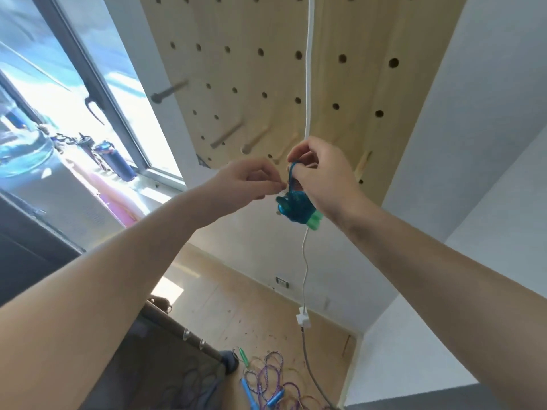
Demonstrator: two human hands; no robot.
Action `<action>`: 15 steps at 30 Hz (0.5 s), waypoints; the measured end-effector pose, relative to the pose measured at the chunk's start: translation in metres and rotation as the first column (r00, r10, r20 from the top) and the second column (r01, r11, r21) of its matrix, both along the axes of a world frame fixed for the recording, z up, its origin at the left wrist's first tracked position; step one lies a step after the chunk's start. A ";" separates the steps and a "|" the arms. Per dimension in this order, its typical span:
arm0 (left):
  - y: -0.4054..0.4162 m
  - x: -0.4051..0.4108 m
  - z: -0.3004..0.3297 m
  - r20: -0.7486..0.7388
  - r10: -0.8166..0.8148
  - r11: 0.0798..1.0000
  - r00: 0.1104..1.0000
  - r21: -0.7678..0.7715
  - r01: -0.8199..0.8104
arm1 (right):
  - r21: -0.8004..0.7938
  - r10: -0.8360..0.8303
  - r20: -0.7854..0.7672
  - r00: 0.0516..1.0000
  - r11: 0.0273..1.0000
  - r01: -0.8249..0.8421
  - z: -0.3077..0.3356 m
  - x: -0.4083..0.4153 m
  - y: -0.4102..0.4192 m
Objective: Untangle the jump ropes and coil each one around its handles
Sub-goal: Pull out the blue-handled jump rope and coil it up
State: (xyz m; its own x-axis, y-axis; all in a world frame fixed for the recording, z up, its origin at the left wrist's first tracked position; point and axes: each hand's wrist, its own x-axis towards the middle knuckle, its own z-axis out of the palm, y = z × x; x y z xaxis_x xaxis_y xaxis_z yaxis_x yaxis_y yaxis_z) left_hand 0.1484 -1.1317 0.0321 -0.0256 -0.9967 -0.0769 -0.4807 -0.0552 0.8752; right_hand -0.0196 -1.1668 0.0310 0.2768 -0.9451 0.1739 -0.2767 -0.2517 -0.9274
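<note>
Pinching a loop of blue jump rope [293, 184] between curled fingers, the right hand [322, 176] and left hand [248, 184] hold its coiled bundle with green handles [314, 222] before the pegboard [266, 69], while tangled ropes [272, 380] lie on the floor.

green handles [314, 222] mostly behind right hand [327, 179]; floor ropes [273, 383] cut off below

Materials as I see them from my feed

The coiled blue rope [291, 207] looks glossy, translucent plastic with pale green matt handles [314, 221]; the pegboard [296, 69] is light, smooth, unvarnished-looking wood (pegs too), the far floor [236, 306] pale wood, the loose ropes [272, 380] braided cord.
</note>
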 end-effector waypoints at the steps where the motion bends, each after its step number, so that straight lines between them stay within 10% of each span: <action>1: -0.002 0.004 0.002 -0.012 -0.013 1.000 1.000 0.007 0.013 | -0.002 -0.020 -0.011 1.000 1.000 0.019 0.003 0.007 -0.004; 15: -0.050 0.101 -0.020 -0.167 0.145 0.989 0.975 0.060 -0.137 | 0.028 -0.010 -0.126 0.992 1.000 0.013 -0.005 0.113 -0.052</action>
State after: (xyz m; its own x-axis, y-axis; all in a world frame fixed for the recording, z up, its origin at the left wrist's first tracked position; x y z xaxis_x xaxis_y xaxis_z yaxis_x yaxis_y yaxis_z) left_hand 0.2498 -1.1814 0.0122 0.0982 -0.9865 -0.1307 -0.3093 -0.1551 0.9382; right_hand 0.0938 -1.2188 0.0260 0.2840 -0.9523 0.1115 -0.3941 -0.2220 -0.8919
